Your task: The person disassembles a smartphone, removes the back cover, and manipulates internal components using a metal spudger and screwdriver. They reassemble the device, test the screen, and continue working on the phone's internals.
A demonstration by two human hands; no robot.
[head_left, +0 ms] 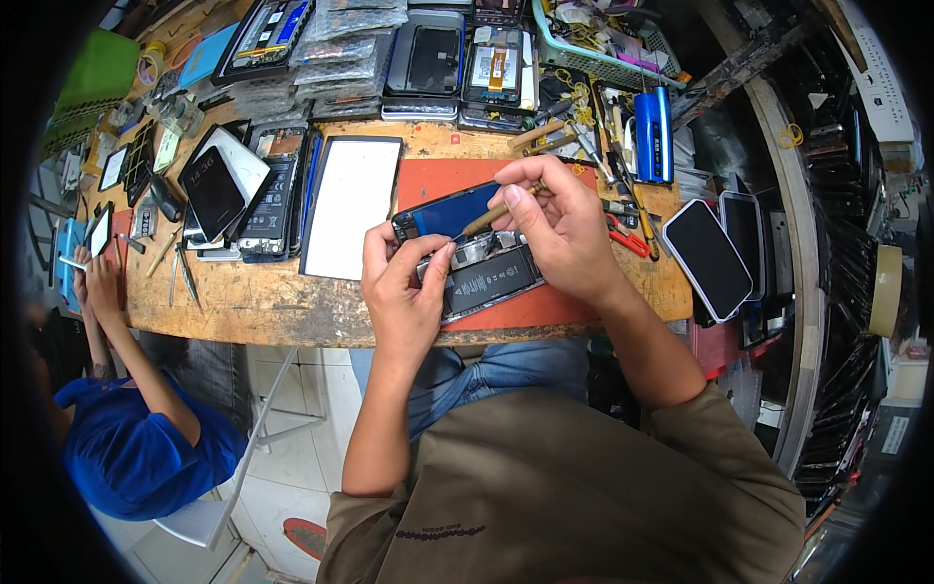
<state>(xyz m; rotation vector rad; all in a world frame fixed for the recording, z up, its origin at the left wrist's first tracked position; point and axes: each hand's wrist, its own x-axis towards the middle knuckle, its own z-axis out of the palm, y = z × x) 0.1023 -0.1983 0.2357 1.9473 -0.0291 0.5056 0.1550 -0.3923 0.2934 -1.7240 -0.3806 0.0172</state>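
Observation:
An opened smartphone (496,277) rests on a red mat (540,313) at the bench's front edge, its black battery and inner parts exposed. Its lifted display panel (449,208), blue on the back, leans away along the far side. My left hand (404,292) is closed around the phone's left end, thumb and forefinger near the gap between panel and body. In my right hand (564,229) I pinch a slim, brownish-handled tool (486,220). Its thin tip points down-left into that gap beside my left fingertips; what it touches is too small to tell.
Left of the mat lies a white-lined tray (350,204), with several phones (214,193) beyond. Pliers with red handles (628,237) and a blue cylinder-like object (653,136) lie right. Two phones (708,260) overhang the right edge. A person in blue (156,438) works at far left.

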